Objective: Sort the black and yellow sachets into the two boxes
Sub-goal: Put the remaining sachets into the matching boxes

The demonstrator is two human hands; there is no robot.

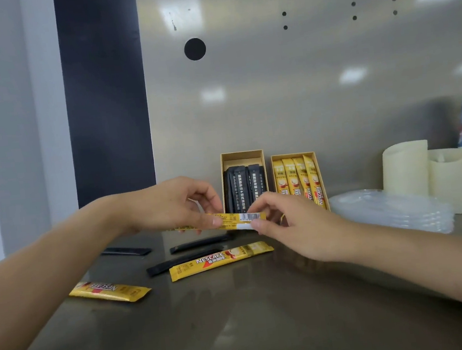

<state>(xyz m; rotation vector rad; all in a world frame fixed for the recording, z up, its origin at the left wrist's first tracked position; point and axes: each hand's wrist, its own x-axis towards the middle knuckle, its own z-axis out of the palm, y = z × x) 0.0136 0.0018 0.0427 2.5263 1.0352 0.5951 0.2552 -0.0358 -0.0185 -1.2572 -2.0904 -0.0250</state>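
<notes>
Two loose yellow sachets (pixel 109 291) lie left of the worktop's (pixel 253 315) middle, three loose black sachets (pixel 182 261) just behind. Above them the left hand (pixel 170 206) and right hand (pixel 295 225) pinch one held yellow sachet (pixel 230 221) level, barcode up. Near the back edge stand two open boxes: left box (pixel 241 154) with black sticks (pixel 241 188), right box (pixel 293 155) with four yellow sticks (pixel 291 177).

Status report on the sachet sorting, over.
Left hand, right hand pinch one yellow sachet. Loose on counter: two yellow sachets, three black sachets. Yellow box unobstructed.
</notes>
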